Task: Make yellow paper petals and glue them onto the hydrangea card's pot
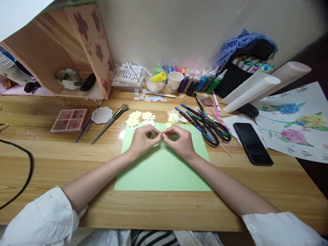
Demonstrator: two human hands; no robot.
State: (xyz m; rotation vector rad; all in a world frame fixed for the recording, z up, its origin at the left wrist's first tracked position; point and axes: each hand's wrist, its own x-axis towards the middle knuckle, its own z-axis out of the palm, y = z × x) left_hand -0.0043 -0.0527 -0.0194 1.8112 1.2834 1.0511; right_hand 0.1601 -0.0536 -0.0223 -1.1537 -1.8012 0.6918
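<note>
My left hand (145, 139) and my right hand (180, 140) meet over the upper part of a light green sheet (164, 171). Thumb and forefinger of each are pinched together, with the fingertips of both hands touching or nearly so. Whatever is between them is too small to make out. Small pale yellow paper pieces (147, 115) lie just beyond my left hand, at the sheet's top edge. Another little pile of yellow pieces (173, 118) sits beyond my right hand.
Black-handled scissors (210, 128) and pens lie right of the sheet, beside a phone (252, 143). On the left are a brush (110, 123), a white palette (101, 115) and a pink box (69, 120). A paper cup (175, 82) and paint bottles (202, 82) stand behind.
</note>
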